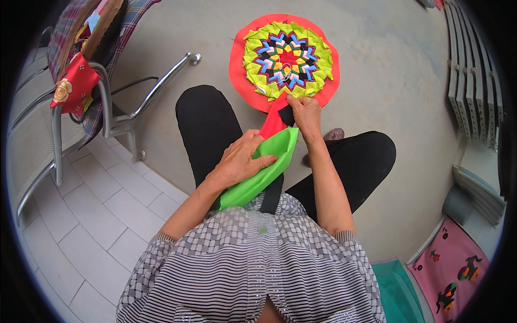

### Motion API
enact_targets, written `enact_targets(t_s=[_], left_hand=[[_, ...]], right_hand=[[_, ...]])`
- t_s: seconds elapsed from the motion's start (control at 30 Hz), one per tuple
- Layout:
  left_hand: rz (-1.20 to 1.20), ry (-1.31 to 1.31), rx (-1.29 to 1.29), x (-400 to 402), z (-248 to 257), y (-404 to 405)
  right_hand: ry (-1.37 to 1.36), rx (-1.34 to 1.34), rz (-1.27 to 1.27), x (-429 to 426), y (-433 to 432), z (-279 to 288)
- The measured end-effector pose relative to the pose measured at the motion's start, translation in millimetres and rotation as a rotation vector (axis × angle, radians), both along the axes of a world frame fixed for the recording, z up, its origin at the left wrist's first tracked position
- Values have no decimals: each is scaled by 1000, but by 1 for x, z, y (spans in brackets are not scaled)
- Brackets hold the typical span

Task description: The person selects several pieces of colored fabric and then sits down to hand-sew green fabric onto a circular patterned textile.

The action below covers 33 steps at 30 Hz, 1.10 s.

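Note:
My right hand (306, 115) pinches the upper end of a red cloth strip (274, 121) between thumb and fingers. A small black cloth piece (286, 116) shows beside those fingers. The strip's lower end runs under the fingers of my left hand (241, 158), whose thumb presses on a folded bright green cloth (268, 175) over my lap. Just beyond the hands lies a round patchwork piece (309, 64) of folded fabric points, lime green at the outside, on a larger red cloth disc (238, 66). Loose pale thread lies across its middle. What supports the disc is hidden.
A metal bench (40, 141) at left carries plaid cloth (139, 20) and a red flowered cloth piece (74, 87). Its chrome leg (165, 87) juts toward me. Grey slatted panels (472, 89) stand at right. A teal plastic container (398, 290) and pink printed sheet (448, 266) are at lower right.

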<state>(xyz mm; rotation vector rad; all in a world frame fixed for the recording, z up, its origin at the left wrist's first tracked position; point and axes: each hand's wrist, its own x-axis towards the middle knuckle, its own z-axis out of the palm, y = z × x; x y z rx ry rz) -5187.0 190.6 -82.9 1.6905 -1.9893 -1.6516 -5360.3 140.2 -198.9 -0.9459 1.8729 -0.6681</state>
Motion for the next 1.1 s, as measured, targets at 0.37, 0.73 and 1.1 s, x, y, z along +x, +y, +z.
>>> enact_targets(t_s=[0.37, 0.73, 1.1], left_hand=[[-53, 407, 268, 86, 120, 9], [-896, -473, -79, 75, 90, 13], [-258, 108, -488, -4, 32, -51]], right_hand=[[28, -26, 39, -2, -3, -11], [-33, -40, 5, 1, 0, -29], [15, -33, 29, 1, 0, -10]])
